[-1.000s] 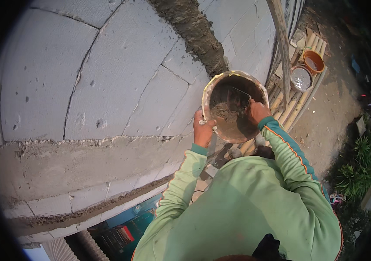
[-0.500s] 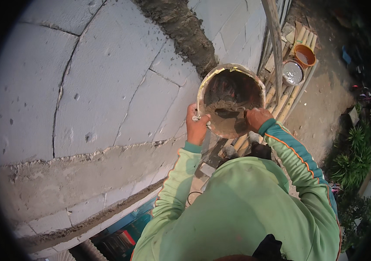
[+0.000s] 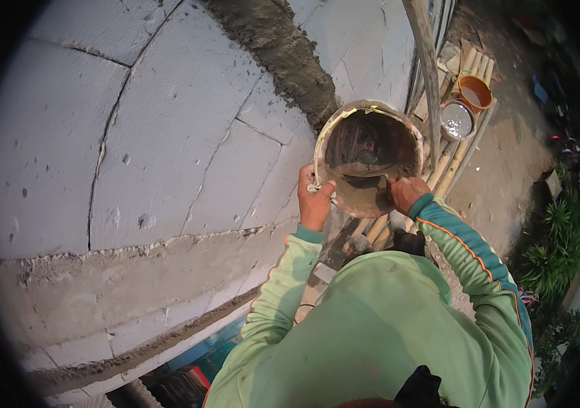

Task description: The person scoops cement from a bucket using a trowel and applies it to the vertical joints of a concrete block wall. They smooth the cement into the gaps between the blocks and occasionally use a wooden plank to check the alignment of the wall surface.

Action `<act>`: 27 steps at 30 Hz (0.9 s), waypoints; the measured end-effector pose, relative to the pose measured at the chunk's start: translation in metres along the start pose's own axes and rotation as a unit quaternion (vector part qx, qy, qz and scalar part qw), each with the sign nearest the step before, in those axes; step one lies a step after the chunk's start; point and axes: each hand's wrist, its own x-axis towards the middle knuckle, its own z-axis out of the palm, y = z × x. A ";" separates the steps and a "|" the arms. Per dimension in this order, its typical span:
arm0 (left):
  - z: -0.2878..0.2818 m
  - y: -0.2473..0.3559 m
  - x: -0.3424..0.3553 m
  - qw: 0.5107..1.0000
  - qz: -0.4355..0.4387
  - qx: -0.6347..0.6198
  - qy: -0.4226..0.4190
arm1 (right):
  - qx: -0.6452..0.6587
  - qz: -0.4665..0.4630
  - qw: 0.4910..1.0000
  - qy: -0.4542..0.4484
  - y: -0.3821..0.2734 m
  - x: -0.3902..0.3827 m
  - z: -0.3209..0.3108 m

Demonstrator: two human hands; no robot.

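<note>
A round bucket (image 3: 334, 124), crusted with mortar, is tilted so that its mouth faces me. Grey wet mortar (image 3: 364, 197) lies along its lower inside wall. My left hand (image 3: 315, 202) is closed on the bucket's left rim, thumb over the edge, beside a pale lump at the handle's end. My right hand (image 3: 409, 193) is closed at the lower right of the mouth, knuckles up. A dark, flat shape lies next to its fingers in the mortar; what the hand grips is mostly hidden. Behind the bucket, a thick strip of mortar (image 3: 276, 54) runs along the block wall.
The pale block wall (image 3: 161, 149) fills the left side. A wooden post (image 3: 428, 75) rises beyond the bucket. At the right, bamboo poles (image 3: 454, 158) carry an orange bucket (image 3: 475, 92) and a pail of whitish liquid (image 3: 458, 120). Green plants (image 3: 553, 238) grow at the far right.
The bucket and both hands have shifted slightly right, largely along with the whole view. My right hand has moved a little within the bucket's mouth, and the mortar beside it looks different.
</note>
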 end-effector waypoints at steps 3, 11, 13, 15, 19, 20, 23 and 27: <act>0.004 -0.023 0.002 0.998 0.053 0.030 0.018 | 0.143 0.170 0.975 -0.019 0.013 0.032 0.004; 0.018 0.033 -0.028 0.976 0.180 -0.005 -0.118 | 0.298 0.129 0.897 -0.299 0.043 0.019 -0.052; 0.004 0.035 -0.029 0.988 0.093 -0.017 -0.123 | 0.445 0.165 0.811 -0.341 0.016 0.005 -0.092; 0.003 0.034 -0.027 0.992 0.032 -0.023 -0.124 | 0.590 0.217 0.701 -0.337 -0.004 -0.011 -0.101; 0.031 -0.002 -0.035 0.998 -0.036 -0.031 -0.035 | 0.799 0.242 0.469 -0.288 -0.026 -0.029 -0.048; 0.025 -0.027 -0.035 1.000 -0.020 0.004 -0.003 | 0.817 0.239 0.437 -0.290 -0.029 -0.034 -0.051; 0.018 -0.042 -0.047 0.987 -0.105 -0.100 0.074 | 0.856 0.237 0.351 -0.295 -0.029 -0.051 -0.068; -0.006 -0.046 -0.077 0.929 -0.250 -0.213 0.170 | 0.869 0.213 0.367 -0.253 -0.042 -0.052 -0.091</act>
